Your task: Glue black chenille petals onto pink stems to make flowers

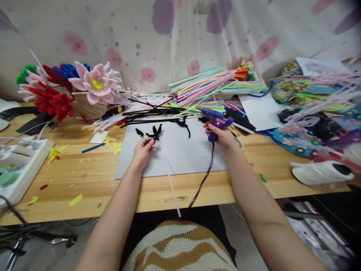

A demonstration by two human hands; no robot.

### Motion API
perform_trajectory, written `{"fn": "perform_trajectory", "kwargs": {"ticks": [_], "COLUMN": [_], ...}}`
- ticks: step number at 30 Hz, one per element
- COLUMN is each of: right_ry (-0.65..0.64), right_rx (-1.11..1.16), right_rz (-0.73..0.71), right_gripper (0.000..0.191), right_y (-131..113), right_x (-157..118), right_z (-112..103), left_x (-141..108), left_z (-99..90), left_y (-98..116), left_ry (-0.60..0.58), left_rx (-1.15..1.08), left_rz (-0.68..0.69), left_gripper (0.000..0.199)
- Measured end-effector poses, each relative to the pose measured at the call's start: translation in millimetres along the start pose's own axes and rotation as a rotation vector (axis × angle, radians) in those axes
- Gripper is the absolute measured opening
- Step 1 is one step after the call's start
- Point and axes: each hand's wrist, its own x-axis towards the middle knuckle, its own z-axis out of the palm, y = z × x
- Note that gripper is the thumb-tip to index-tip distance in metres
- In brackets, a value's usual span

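Pinched in the fingers of my left hand (pixel 144 151) is a black pipe-cleaner flower (pixel 155 132), its petals pointing up. A thin pale pink stem (pixel 172 184) runs from it down past the table edge. My right hand (pixel 220 136) is wrapped round the handle of a blue hot glue gun (pixel 217 119), which has a red light lit and its nozzle toward the upper left. A black cord (pixel 207 173) hangs from its handle. On the grey cutting mat (pixel 132 169) lie a small black petal (pixel 139 132) and a bent black pipe-cleaner piece (pixel 184 126).
Black pipe cleaners (pixel 152 113) and pastel pipe cleaners (pixel 205 88) are heaped behind the mat. Finished fuzzy flowers (pixel 96 82) stand back left. A white power strip (pixel 28 165) sits at the left, a white roll (pixel 318 172) at the right. Yellow scraps (pixel 76 200) litter the wooden table.
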Motion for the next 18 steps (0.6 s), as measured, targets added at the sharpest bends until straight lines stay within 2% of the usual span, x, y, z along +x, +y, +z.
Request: {"fn": "perform_trajectory", "kwargs": {"ticks": [3,8,12,18], "right_ry": [-0.16,-0.353,-0.388,-0.372], "right_rx": [0.016,-0.104,-0.181,-0.237], "right_rz": [0.076,0.127,0.141,0.153], "right_gripper": [0.033,0.037,0.038,0.037], "right_y": [-0.9,20.7,27.6,22.0], "right_x": [-5.0,-15.0,-21.5,-25.5], "right_z": [28.9,64.9,73.0,78.8], "left_x": [0.0,-0.8,0.2,0.6], "left_z": [-1.3,-1.7,-1.3,-2.2], "left_y": [-1.6,-1.1,-0.8,-0.1], "left_ry": [-0.002,-0.009,-0.019,-0.044], "left_rx": [-0.01,0.001,0.018,0.027], "left_rz": [0.021,0.002,-0.005,-0.057], "left_gripper": [0.02,0.019,0.019,0.015]}}
